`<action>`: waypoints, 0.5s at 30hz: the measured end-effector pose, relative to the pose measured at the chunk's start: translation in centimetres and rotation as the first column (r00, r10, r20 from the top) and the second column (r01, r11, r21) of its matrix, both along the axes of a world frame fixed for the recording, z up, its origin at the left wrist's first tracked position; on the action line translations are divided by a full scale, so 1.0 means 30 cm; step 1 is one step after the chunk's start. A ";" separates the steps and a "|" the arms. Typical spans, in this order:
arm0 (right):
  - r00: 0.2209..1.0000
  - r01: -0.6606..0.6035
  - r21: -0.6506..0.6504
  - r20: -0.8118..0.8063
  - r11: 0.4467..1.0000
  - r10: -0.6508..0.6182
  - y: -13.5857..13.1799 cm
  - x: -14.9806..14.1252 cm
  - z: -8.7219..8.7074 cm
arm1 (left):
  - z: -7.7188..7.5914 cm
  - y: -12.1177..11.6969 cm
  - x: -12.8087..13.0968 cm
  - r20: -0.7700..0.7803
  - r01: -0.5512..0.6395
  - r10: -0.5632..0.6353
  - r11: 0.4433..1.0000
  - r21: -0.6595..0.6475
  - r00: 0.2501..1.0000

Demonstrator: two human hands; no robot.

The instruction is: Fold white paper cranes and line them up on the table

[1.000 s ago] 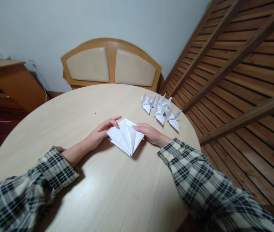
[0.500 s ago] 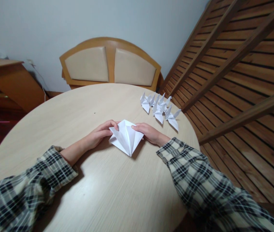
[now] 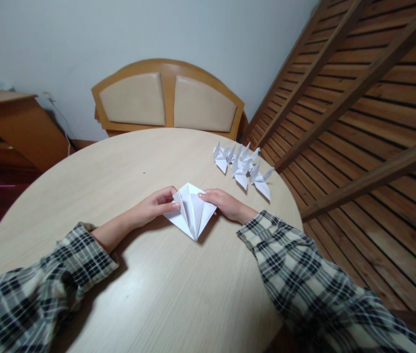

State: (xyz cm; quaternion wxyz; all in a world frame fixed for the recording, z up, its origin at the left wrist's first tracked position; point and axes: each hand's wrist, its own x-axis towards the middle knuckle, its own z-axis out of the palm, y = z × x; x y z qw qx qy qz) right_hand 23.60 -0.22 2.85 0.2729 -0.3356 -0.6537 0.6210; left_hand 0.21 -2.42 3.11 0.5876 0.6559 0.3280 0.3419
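A sheet of white origami paper (image 3: 197,208), folded into a diamond with flaps along its middle, is between my two hands over the table, one point toward me. My left hand (image 3: 156,202) grips its left side, the thumb pressing a raised flap and the fingers partly hidden behind. On the right side my right hand (image 3: 224,203) is closed on the paper, thumb on top, with the other fingers mostly out of sight beneath. Several finished white paper cranes (image 3: 242,171) stand together on the table beyond my right hand.
The round pale wooden table (image 3: 149,294) lies under my arms. Behind it is a padded wooden headboard (image 3: 169,98) against the wall. A slatted wooden partition (image 3: 358,122) rises close on the right, and a wooden desk (image 3: 16,122) stands at the left.
My left thumb has moved down and inward on the paper, and the left flap now stands folded toward the middle. My right hand has stayed almost in place.
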 end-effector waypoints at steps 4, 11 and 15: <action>1.000 -0.010 0.004 0.010 1.000 0.010 -0.001 -0.005 -0.003 | 0.002 0.000 0.004 -0.024 -0.016 0.016 1.000 0.000 1.000; 0.999 -0.030 -0.005 -0.014 1.000 0.030 0.000 -0.015 -0.023 | -0.002 0.000 0.006 -0.065 -0.083 0.085 0.996 0.035 0.994; 0.999 -0.044 0.013 0.002 0.999 0.044 -0.006 -0.019 -0.020 | -0.007 0.001 0.007 -0.082 -0.116 0.122 0.991 0.073 0.989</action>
